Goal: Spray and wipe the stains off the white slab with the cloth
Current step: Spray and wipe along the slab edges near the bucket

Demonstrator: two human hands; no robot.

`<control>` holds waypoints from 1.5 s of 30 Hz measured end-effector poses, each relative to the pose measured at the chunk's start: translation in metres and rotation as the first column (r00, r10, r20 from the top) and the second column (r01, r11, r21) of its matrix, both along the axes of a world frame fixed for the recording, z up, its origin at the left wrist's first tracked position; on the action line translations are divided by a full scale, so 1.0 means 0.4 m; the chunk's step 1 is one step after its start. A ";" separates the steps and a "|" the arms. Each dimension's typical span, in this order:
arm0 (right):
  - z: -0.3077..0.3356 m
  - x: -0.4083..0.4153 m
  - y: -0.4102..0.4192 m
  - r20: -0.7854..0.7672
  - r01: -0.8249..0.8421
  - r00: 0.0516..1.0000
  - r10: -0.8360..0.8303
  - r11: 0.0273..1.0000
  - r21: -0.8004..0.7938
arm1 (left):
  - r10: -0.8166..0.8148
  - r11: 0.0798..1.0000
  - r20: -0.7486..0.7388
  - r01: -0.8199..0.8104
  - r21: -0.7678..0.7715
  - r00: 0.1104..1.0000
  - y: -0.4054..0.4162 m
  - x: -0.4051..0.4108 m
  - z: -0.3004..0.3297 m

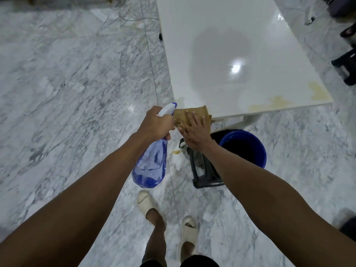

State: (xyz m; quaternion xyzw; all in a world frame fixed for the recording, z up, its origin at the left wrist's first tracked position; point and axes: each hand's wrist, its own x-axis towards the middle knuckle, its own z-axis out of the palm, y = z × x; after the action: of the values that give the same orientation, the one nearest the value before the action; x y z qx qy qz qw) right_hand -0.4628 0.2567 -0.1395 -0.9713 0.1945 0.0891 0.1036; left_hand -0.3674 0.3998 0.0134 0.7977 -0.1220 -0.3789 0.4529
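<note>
Left hand (157, 123) gripping spray bottle (152, 162), nozzle toward slab (240, 45), right hand (194, 130) flat on cloth (192, 112)

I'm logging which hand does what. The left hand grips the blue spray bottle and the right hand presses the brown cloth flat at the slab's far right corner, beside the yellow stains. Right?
Not quite. The head view shows the right hand pressing the brown cloth flat at the glossy white slab's near left corner; the yellow stains lie along the near edge further right. The left hand does grip the translucent blue spray bottle.
</note>
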 end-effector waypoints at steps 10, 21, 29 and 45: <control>0.137 -0.131 0.042 -0.138 0.336 0.798 -0.587 0.244 0.910 | 0.069 0.998 0.067 -0.068 -0.017 0.995 0.047 -0.150 0.130; 0.459 -0.001 0.005 -0.185 -0.096 0.712 -0.677 -0.355 0.930 | 0.128 0.990 0.095 -0.121 -0.071 0.987 0.061 -0.055 0.311; 0.527 0.446 -0.078 -0.127 -0.142 0.752 -0.647 -0.348 0.927 | 0.123 0.989 0.155 -0.109 -0.100 0.980 -0.020 0.361 0.349; 0.606 1.464 -0.434 -0.100 -0.142 0.689 -0.718 -0.269 0.953 | -0.016 0.996 0.172 0.031 -0.082 0.985 -0.383 1.361 0.409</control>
State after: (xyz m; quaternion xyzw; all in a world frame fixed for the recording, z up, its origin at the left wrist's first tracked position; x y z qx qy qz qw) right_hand 0.1230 0.0831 0.1028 -0.4124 0.2700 -0.1136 0.8626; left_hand 0.1770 0.2465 0.1770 0.8061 -0.1856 -0.3088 0.4695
